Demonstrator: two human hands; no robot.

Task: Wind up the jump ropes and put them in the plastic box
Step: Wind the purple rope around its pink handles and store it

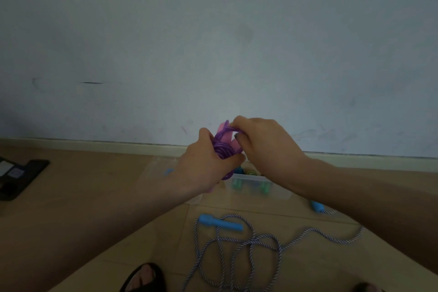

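far left, a dark flat object (16, 178) lies on the wooden floor (94, 187), too dim to name, well clear of the action. moving in, the left hand (208, 161) is up in front of the wall (213, 31), fingers curled tight round the purple jump rope (224, 149) and its pink handles (228, 136); that looks like the anchor grip, keeping the coils bunched so they can't spring loose. right beside it the right hand (263, 140) pinches a loop of the purple cord at the top of the bundle, seemingly wrapping or tucking the last turn. the bundle hangs just above the clear plastic box (272, 191), which sits near the skirting with green and blue handles already inside, handy for a short drop. lower down, the blue striped jump rope (248, 246) sprawls loose on the floor, one blue handle (220, 221) near the tangle, the other (318, 207) off right by the box, not yet wound. a sandalled foot (142, 277) shows at the bottom edge.
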